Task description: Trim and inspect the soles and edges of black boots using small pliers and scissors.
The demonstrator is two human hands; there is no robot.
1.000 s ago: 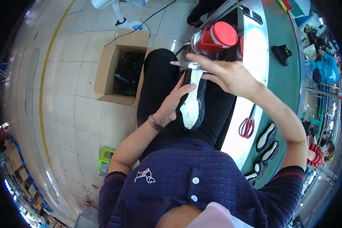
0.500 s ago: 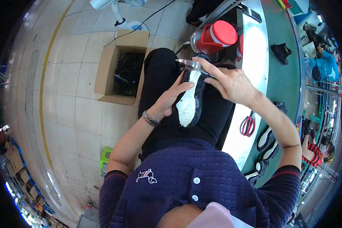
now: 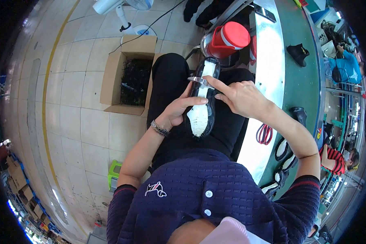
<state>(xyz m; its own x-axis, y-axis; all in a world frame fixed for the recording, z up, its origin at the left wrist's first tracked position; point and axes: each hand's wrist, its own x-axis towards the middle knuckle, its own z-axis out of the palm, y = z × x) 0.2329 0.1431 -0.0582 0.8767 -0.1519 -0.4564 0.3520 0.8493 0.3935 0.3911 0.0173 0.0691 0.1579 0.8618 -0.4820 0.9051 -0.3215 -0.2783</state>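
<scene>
A black shoe [image 3: 199, 118] lies sole up over my lap, its underside covered by a white, stitched-looking bottom. Wrapped round its left side is my left hand [image 3: 178, 110], with the thumb pressed across the white sole. My right hand [image 3: 245, 98] grips a shiny silver metal tool [image 3: 199, 81] with a pointed end, which lies crosswise on the narrow part of the sole. The index finger is stretched along this tool; its handle end is hidden by the hand, so its exact kind cannot be made out.
An open cardboard box [image 3: 110, 87] of black scraps stands on the floor at left. A red jug [image 3: 231, 38] sits ahead. On the metal ledge [image 3: 268, 61] lie red-handled scissors [image 3: 264, 134] and a phone [image 3: 265, 13]. Several shoes [image 3: 283, 149] and a black boot [image 3: 298, 55] rest on the green bench.
My right hand and the metal tool have slid toward me along the sole, from near its far end to the narrower part, baring the far end. My left hand still holds the shoe.
</scene>
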